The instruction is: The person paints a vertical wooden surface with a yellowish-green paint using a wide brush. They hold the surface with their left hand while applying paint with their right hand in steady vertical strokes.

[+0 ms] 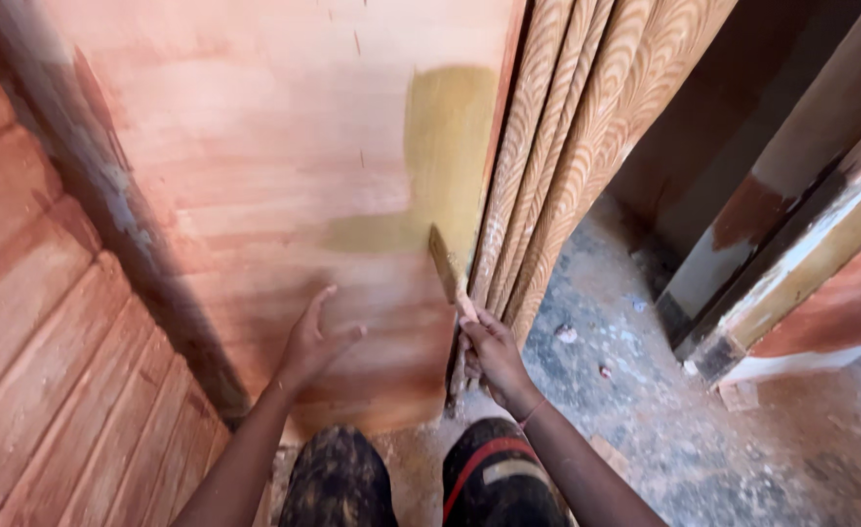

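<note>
At far left, reddish planks [50, 371] lean beside the upright wooden panel [255, 176]. The left hand [310, 344] lies flat on the panel's lower face, fingers released and spread, seemingly to steady the board against the brush's push. Further right, the right hand [494, 353] has its fingers clenched around the handle of a paintbrush [447, 265], bristles touching the panel at the lower edge of a yellow-ochre painted patch [445, 156]. Carved, grain-patterned boards [567, 146] stand just beside that edge, above a dusty floor [645, 390].
</note>
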